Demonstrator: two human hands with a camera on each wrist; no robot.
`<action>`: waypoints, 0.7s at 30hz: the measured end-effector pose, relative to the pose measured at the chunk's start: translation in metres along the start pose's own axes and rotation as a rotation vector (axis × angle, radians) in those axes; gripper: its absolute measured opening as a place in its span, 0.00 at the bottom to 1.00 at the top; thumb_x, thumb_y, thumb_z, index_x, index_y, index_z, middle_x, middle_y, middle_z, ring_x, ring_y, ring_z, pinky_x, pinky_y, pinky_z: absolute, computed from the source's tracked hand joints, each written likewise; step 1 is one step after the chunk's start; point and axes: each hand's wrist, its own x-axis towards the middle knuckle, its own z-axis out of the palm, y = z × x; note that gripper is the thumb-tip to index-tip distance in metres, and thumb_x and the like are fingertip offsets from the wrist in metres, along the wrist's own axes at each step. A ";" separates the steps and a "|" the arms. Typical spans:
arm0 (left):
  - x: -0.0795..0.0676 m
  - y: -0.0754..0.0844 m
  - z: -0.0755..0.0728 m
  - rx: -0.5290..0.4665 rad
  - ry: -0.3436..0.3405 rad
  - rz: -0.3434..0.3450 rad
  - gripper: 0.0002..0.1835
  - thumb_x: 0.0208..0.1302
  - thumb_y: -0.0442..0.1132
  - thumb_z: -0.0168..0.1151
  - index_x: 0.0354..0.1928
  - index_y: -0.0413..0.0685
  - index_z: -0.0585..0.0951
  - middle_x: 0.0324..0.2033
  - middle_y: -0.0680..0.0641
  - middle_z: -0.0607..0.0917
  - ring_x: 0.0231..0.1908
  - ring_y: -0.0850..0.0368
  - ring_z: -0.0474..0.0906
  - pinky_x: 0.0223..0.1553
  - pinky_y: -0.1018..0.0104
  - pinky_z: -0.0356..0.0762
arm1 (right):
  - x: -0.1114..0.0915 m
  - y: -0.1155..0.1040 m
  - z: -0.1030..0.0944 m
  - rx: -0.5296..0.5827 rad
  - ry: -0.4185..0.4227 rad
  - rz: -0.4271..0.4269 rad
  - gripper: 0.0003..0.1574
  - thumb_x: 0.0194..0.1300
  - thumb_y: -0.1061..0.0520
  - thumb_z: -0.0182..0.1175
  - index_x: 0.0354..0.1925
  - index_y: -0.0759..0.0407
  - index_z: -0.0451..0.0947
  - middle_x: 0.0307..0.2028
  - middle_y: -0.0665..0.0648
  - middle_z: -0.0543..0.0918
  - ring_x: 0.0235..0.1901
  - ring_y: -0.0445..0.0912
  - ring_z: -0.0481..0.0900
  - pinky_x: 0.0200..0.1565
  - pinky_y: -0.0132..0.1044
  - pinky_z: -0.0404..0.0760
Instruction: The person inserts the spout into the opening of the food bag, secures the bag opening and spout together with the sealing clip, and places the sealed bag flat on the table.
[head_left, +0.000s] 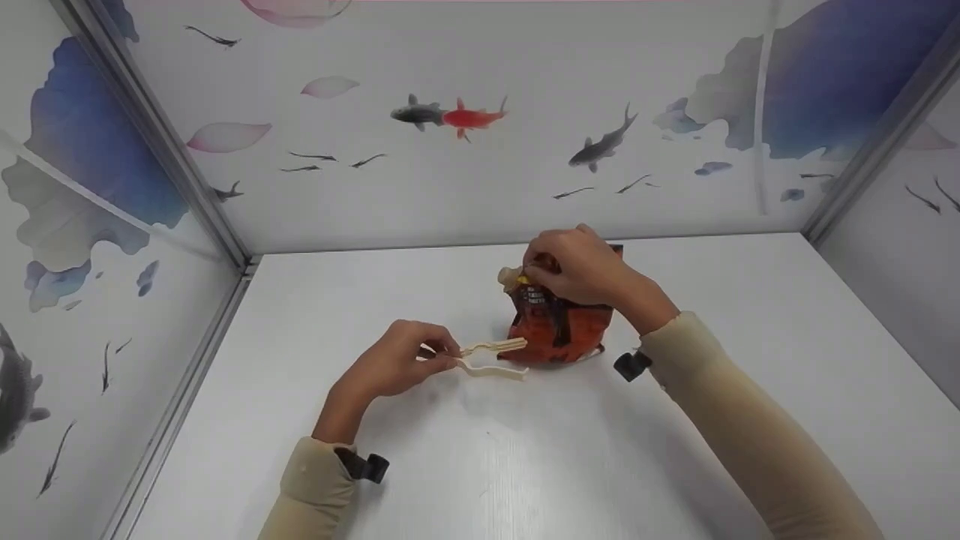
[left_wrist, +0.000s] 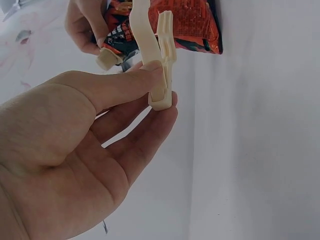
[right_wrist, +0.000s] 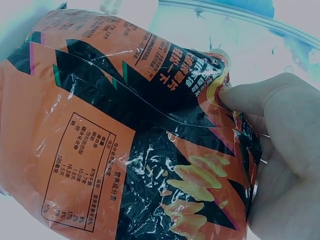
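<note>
My left hand (head_left: 409,356) pinches a cream plastic bag clip (head_left: 495,372) at its hinged end, between thumb and fingers. The clip's two long wavy arms stand apart and point towards a red-orange and black snack bag (head_left: 559,334). In the left wrist view, the thumb presses one arm of the clip (left_wrist: 145,35) near the hinge. My right hand (head_left: 581,262) grips the bag's gathered top, thumb on the near side. Printed text and pictures of crisps cover the bag (right_wrist: 80,165) in the right wrist view. A small beige block-like piece (left_wrist: 107,59) sticks out beside the gathered top.
The bag stands on a white table (head_left: 480,465), towards its back edge. White panels printed with fish and petals (head_left: 337,202) enclose the table at the back and sides, joined by grey metal corner posts (head_left: 217,202).
</note>
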 end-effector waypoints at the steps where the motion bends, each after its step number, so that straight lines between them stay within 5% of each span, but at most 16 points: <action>1: 0.000 0.000 -0.001 0.003 0.002 -0.003 0.05 0.72 0.34 0.72 0.44 0.53 0.91 0.44 0.53 0.92 0.47 0.58 0.87 0.57 0.58 0.90 | 0.000 0.000 0.000 -0.001 -0.001 -0.001 0.10 0.77 0.51 0.64 0.47 0.52 0.90 0.42 0.51 0.91 0.43 0.49 0.87 0.50 0.52 0.74; 10: 0.000 -0.007 -0.003 0.011 0.061 -0.034 0.05 0.72 0.35 0.73 0.45 0.53 0.90 0.45 0.52 0.92 0.48 0.57 0.88 0.55 0.58 0.90 | 0.000 0.001 -0.001 -0.003 -0.006 0.000 0.10 0.77 0.51 0.64 0.47 0.52 0.90 0.43 0.51 0.91 0.44 0.49 0.87 0.51 0.52 0.74; 21: 0.010 -0.007 0.014 -0.050 0.185 -0.085 0.05 0.73 0.37 0.73 0.46 0.53 0.89 0.47 0.51 0.91 0.52 0.52 0.90 0.54 0.60 0.91 | 0.001 0.002 -0.001 -0.003 -0.006 -0.012 0.09 0.77 0.50 0.65 0.46 0.51 0.90 0.41 0.50 0.90 0.41 0.48 0.85 0.48 0.50 0.73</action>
